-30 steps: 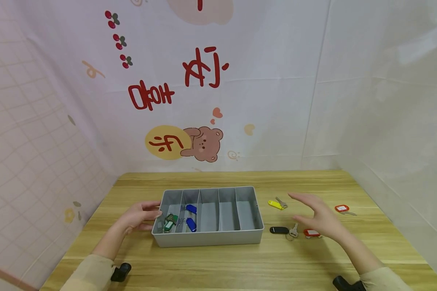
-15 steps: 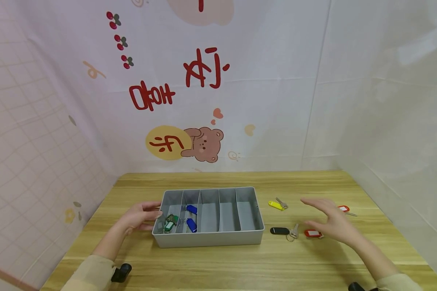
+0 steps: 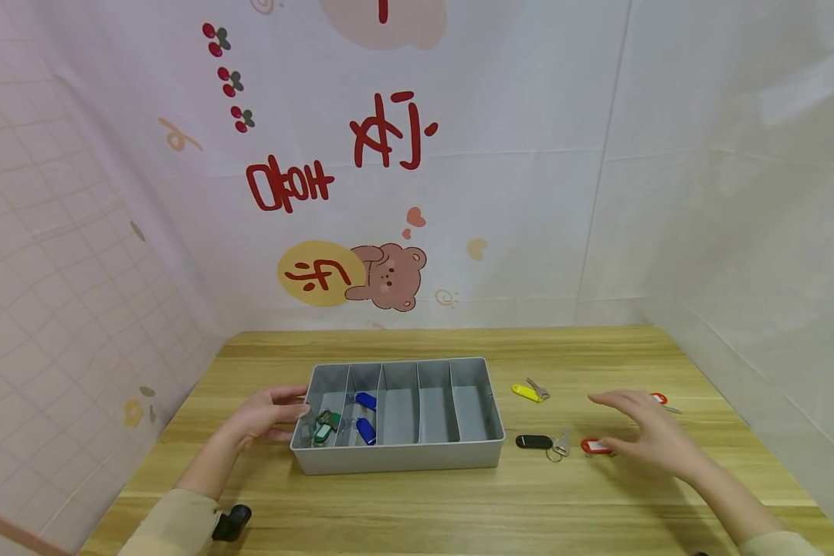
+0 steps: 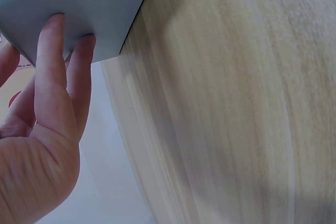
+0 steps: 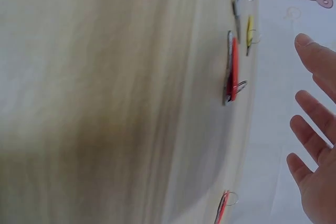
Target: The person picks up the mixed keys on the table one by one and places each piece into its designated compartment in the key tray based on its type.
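Observation:
My left hand [image 3: 267, 415] grips a grey plastic box [image 3: 398, 457] by its left end; in the left wrist view, fingertips [image 4: 84, 45] press its outer wall. The thumb lies at the rim. My right hand [image 3: 656, 436] hovers over the table's right side, fingers and thumb apart, holding nothing. Just by its thumb lies a red key tag [image 3: 595, 446], seen edge-on in the right wrist view. Another red key tag [image 3: 659, 398], with a key, lies behind the hand, partly hidden.
Green key tags [image 3: 324, 430] fill part of the box's leftmost compartment; blue key tags [image 3: 365, 430] lie in the second. Right of the box are a black key tag [image 3: 533, 442] with a key [image 3: 561, 442] and a yellow key tag [image 3: 527, 392]. A cloth wall [image 3: 528, 232] stands behind.
My right hand has moved right and slightly nearer, away from the black and yellow tags, uncovering the near red tag and covering part of the far one. My left hand and the box stay put.

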A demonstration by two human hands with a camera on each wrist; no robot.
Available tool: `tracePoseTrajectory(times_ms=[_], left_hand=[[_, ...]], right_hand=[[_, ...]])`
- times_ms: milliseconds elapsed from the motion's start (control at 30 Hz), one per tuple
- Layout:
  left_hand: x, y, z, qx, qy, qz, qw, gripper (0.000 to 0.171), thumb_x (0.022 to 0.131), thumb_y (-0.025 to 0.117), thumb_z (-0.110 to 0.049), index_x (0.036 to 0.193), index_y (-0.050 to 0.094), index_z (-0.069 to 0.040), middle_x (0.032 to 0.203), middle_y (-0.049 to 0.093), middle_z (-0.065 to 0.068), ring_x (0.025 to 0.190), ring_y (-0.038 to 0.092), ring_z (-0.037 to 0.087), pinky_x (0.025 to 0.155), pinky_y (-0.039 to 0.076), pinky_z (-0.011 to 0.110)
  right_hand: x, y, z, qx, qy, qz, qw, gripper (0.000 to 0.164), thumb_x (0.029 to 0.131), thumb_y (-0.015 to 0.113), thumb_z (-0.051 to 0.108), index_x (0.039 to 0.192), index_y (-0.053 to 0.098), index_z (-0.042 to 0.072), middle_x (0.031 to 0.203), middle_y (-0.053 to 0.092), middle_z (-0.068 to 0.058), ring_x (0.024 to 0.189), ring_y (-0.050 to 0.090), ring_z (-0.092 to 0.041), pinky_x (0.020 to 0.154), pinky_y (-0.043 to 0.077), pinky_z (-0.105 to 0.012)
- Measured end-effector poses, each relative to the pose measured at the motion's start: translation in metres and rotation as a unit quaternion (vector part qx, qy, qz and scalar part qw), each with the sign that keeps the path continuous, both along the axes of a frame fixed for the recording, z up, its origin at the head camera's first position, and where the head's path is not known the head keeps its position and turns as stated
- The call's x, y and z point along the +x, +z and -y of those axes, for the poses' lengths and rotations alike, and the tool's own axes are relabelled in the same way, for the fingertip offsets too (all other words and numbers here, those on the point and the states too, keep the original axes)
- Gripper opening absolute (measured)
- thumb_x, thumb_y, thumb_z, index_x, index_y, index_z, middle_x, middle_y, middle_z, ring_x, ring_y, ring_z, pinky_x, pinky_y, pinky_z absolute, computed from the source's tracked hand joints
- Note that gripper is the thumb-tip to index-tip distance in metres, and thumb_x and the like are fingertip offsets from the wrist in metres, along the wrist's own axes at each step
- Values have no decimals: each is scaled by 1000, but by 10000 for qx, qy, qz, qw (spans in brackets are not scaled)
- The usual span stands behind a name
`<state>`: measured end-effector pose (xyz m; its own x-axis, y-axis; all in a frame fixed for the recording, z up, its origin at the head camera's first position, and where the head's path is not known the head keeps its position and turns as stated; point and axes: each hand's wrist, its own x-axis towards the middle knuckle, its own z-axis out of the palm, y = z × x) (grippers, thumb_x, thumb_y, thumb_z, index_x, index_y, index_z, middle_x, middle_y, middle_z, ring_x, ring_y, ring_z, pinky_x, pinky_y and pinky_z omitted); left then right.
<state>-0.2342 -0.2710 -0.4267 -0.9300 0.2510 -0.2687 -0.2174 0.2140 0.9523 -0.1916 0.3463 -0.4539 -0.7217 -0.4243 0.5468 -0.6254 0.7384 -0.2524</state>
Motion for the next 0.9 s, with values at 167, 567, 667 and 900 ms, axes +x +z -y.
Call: tracePoseTrajectory(times_ms=[167,567,667,900], left_hand=[[1,0,1,-3,-39,24,10000,70,95,66,-9,149,28,12,136,50,33,101,65,25,79,58,43],[1,0,1,6,-89,-5,10000,72,94,66,-9,149,26,13,135,51,33,99,66,22,80,58,43],[0,0,1,16,-118,-7,9999,72,94,66,-10,149,26,13,135,50,32,100,65,21,80,58,43],[-1,-1,2,39,-173,-34,9998,72,95,66,-10,149,26,13,136,50,33,100,65,22,80,58,44]], right_hand=[[2,-6,-4,329,-268,3,9991,72,60,95,20,125,66,15,118,65,0,107,55,-23,91,36,-26],[1,-20,-15,507,-251,-265,9980,61,56,96,22,112,72,13,106,69,3,94,61,-21,81,42,-34],[2,-22,-17,464,-356,-119,9982,58,58,96,24,111,73,14,106,70,6,91,62,-18,79,42,-35],[2,-26,-18,441,-464,15,9979,51,62,94,24,108,74,14,99,72,7,84,61,-12,75,46,-31]])
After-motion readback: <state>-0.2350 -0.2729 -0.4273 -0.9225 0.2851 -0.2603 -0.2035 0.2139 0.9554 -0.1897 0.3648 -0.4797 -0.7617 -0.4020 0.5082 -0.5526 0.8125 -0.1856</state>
